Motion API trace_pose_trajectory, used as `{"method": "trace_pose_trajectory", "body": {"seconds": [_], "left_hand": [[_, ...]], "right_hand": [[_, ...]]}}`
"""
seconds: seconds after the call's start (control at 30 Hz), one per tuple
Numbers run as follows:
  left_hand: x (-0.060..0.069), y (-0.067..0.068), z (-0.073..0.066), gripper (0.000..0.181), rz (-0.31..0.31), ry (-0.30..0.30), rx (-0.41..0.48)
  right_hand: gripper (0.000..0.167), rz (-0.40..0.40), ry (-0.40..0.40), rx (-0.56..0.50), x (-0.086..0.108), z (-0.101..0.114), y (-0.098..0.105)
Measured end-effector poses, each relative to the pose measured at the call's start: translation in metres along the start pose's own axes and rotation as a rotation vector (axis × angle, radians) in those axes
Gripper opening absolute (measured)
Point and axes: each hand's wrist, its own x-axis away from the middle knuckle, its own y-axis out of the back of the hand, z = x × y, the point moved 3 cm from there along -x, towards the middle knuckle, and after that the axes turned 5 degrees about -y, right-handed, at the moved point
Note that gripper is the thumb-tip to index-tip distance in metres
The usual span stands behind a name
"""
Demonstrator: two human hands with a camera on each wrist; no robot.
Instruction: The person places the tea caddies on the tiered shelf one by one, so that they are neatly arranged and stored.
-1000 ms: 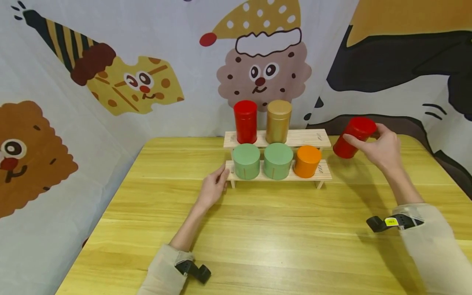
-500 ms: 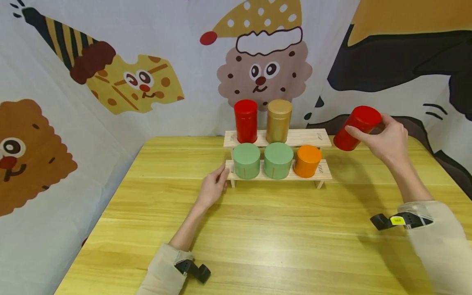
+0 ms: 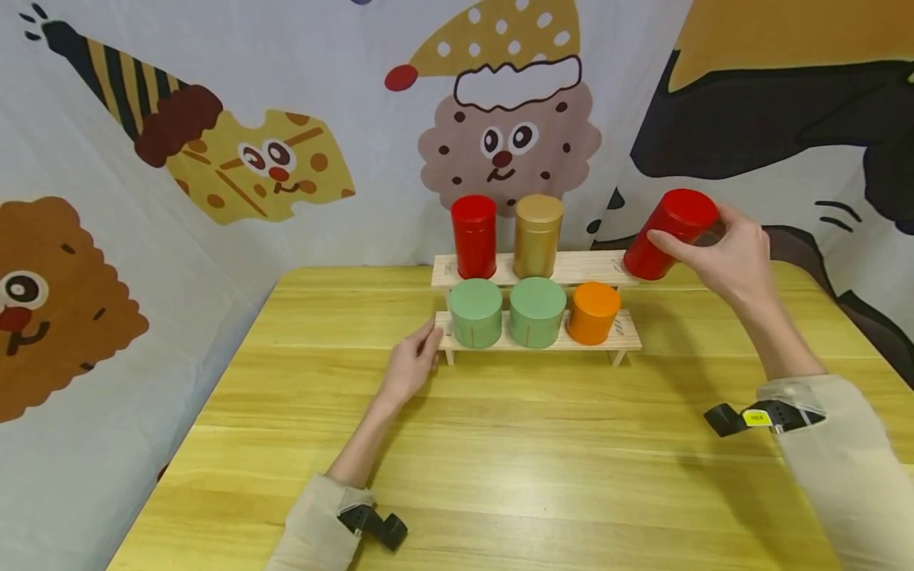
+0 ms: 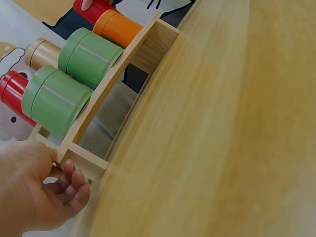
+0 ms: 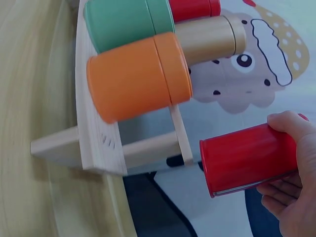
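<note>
My right hand (image 3: 735, 258) grips a red canister (image 3: 667, 236), tilted with its lid to the right, in the air beside the right end of the upper tier. A two-tier wooden rack (image 3: 614, 337) stands at the table's back. With curled fingers my left hand (image 4: 42, 185) holds the rack's left end. On the upper tier stand another red canister (image 3: 474, 238) and a gold canister (image 3: 539, 238). The lower tier bears two green tins, the left one (image 3: 475, 314) and the middle one (image 3: 538, 314), and an orange tin (image 5: 138, 76) to their right.
The rack stands on a wooden table (image 3: 500, 444), close to a white cloth (image 3: 343, 47) with cartoon prints behind it. The table's back edge runs just behind the rack. A black wrist camera sits on each forearm.
The right hand has raised the red canister and brought it left, up to the end of the upper tier. The left hand has stayed at the rack.
</note>
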Motion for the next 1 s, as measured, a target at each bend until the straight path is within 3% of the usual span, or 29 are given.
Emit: {"method": "trace_pose_trajectory", "body": {"seconds": [0.63, 1.0], "left_hand": [[0.000, 0.000, 0.002, 0.052, -0.007, 0.014, 0.028], [0.000, -0.001, 0.001, 0.053, -0.002, 0.011, 0.016]], "right_hand": [[0.069, 0.075, 0.108, -0.071, 0.006, 0.040, -0.035], [0.072, 0.150, 0.096, -0.044, 0.005, 0.044, -0.048]]}}
